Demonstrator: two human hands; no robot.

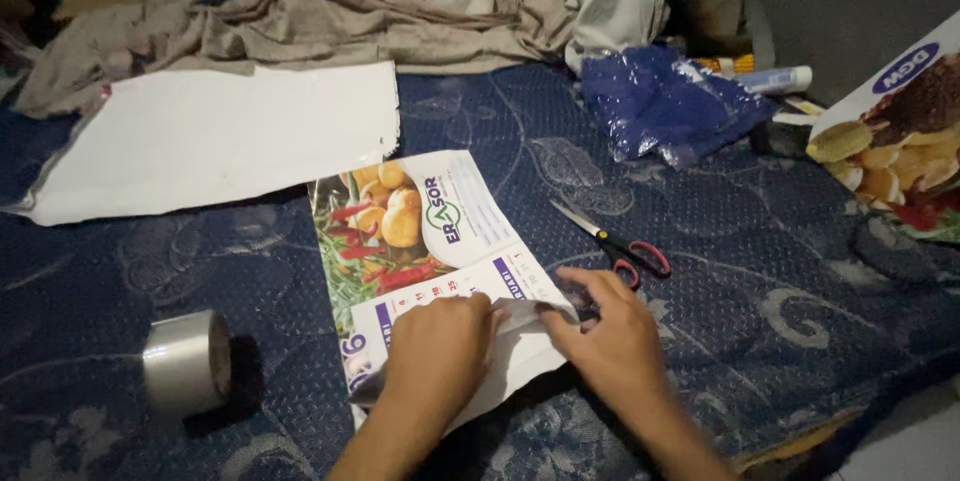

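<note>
A printed calendar sheet (pixel 420 231) with a picture of vegetables lies on a dark blue patterned mattress (pixel 760 271). Its near edge is folded over, white side up. My left hand (pixel 440 351) lies flat on the folded part and presses it down. My right hand (pixel 610 326) pinches the fold's right corner with its fingertips. Red-handled scissors (pixel 615 241) lie just beyond my right hand, apart from it.
A roll of clear tape (pixel 187 361) stands at the near left. A large white sheet (pixel 220 136) lies at the far left, crumpled beige cloth (pixel 330 11) behind it. A blue plastic bag (pixel 665 101), a glue tube (pixel 780 79) and another printed sheet (pixel 895 131) are at the right.
</note>
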